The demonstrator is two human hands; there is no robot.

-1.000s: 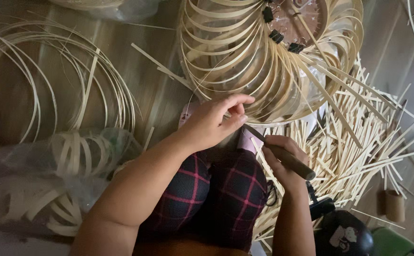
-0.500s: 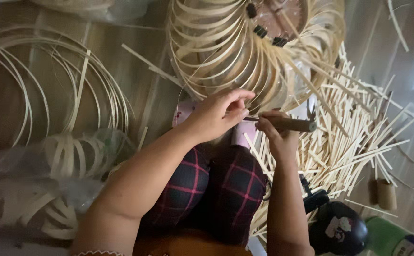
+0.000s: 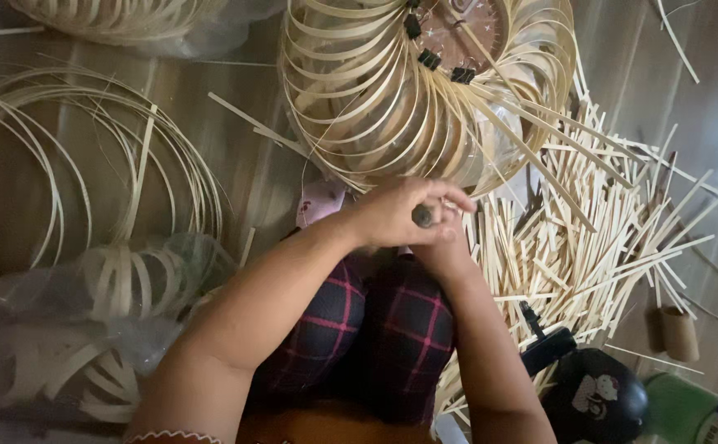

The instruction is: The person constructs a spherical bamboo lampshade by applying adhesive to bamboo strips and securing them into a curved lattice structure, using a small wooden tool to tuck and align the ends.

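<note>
— Head view first: what do we see of our hands?

— We see our left hand point(image 3: 396, 215) curled over our right hand point(image 3: 441, 247), both just below the round bamboo frame point(image 3: 392, 90). The left fingers are folded in, closed around a dark tool handle point(image 3: 422, 216); only its rounded butt end shows between thumb and fingers.

— And the right hand?

— Mostly hidden beneath the left. We can't tell whether it grips anything or how far its fingers are parted.

— Which way does the handle point?

— Its butt faces up at us, so we take its long axis to run roughly along our line of sight, away from the camera toward the floor. The working end is hidden by the hands.

— Where does it sit among the rest?

— Above our checked trousers point(image 3: 375, 329), close to the lower rim of the frame, whose curved strips fan out from a brown disc point(image 3: 466, 33) held with black clips. A heap of short bamboo sticks point(image 3: 589, 238) lies to our right, loose coils of thin strips point(image 3: 71, 164) to our left, and bagged curled strips point(image 3: 88, 321) near our left knee. A dark round container point(image 3: 597, 399) rests by our right leg.
</note>
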